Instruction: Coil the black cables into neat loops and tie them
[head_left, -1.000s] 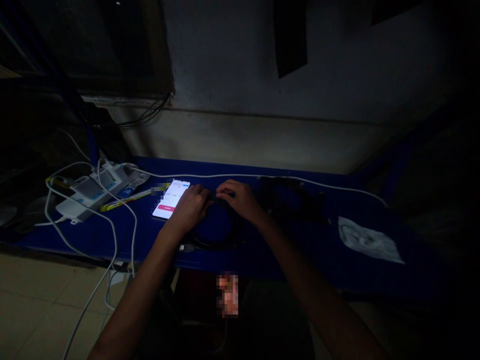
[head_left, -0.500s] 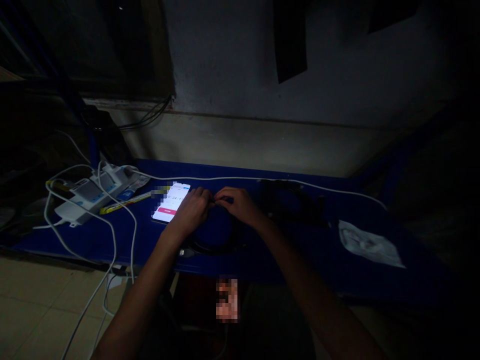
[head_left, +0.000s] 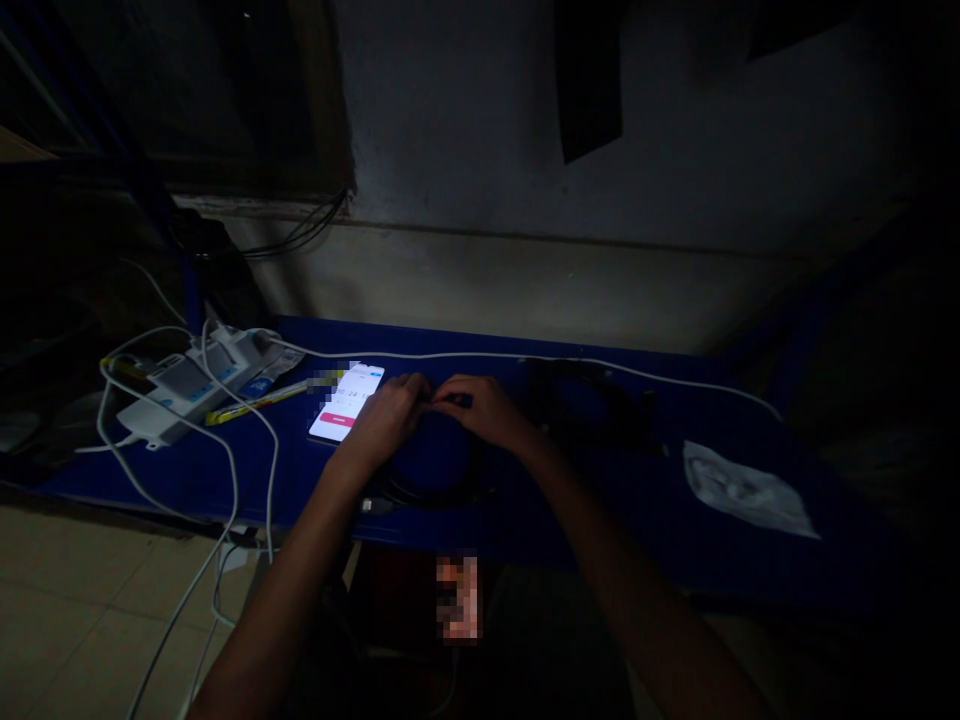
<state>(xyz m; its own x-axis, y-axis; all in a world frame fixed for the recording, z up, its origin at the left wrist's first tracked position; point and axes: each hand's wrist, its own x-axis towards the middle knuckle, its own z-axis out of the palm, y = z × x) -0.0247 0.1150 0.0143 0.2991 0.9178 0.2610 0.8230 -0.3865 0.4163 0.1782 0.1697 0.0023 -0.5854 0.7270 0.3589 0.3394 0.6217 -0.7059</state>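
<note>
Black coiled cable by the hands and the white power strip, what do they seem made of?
Black cable: probably rubber or soft plastic, dark, curving in a round loop; its plug end looks silvery, likely metal. Power strip: likely hard plastic, white, with crisp, moulded-looking edges.

Metal plug tip (head_left: 367,506), glossy phone screen (head_left: 347,405), smooth plastic power strip (head_left: 178,402); matt wall (head_left: 450,130)

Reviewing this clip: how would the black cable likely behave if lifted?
The black cable would probably flex, since it already bends into a loop. Rolling seems unlikely, because the loop's near part lies along the blue table. The plug sticks out beside the loop, so that end might dangle.
</note>
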